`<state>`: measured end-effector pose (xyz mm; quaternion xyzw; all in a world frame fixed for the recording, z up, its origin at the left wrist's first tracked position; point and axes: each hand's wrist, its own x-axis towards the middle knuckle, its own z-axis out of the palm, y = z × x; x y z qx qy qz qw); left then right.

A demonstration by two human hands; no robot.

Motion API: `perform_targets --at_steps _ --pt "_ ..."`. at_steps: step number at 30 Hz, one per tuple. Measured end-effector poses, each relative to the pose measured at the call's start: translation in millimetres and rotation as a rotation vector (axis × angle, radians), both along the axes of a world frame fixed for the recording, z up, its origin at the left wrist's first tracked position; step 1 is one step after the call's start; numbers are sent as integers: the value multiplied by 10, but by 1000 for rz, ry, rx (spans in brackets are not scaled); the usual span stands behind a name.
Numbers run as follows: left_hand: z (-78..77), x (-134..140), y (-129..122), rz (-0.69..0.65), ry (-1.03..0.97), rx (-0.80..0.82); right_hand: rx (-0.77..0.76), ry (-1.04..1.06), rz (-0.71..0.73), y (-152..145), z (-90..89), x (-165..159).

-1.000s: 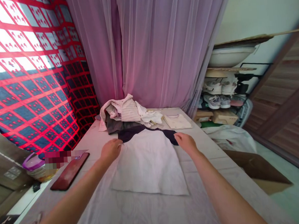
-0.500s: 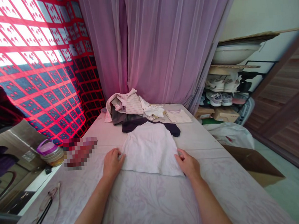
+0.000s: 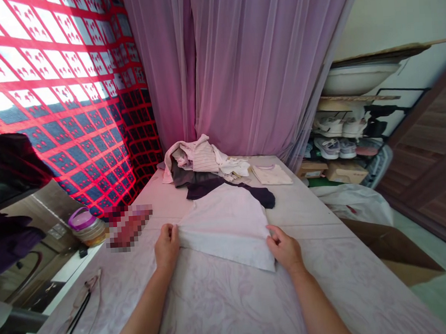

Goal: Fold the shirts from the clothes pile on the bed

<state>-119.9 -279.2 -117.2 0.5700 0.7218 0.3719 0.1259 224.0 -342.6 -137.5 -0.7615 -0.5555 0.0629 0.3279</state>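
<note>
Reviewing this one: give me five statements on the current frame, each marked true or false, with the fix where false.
1. The left hand pinches one side of the shirt. True.
2. The right hand rests away from the shirt. False: its grip is on the shirt's other side.
3. The part of the shirt between the hands is black. False: that part is white.
4. The clothes pile lies beyond the shirt, toward the purple curtain. True.
5. The grey shoes are left of the shirt. False: they are to its right.

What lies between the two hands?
In the head view, the shirt's white body lies between the left hand and the right hand, each gripping an edge.
</note>
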Motion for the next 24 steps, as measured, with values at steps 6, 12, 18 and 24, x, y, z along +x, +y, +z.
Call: perform_targets --at_steps 6,12,18,24 --pt "-27 -49 29 69 -121 -24 -11 24 47 -4 -39 24" --pt "1 -106 42 134 -181 -18 -75 -12 139 -24 17 -91" --pt "14 -123 48 89 -191 -58 -78 -53 199 -75 10 -214" --pt "-14 -122 42 -7 -111 -99 135 -51 45 165 168 -151"
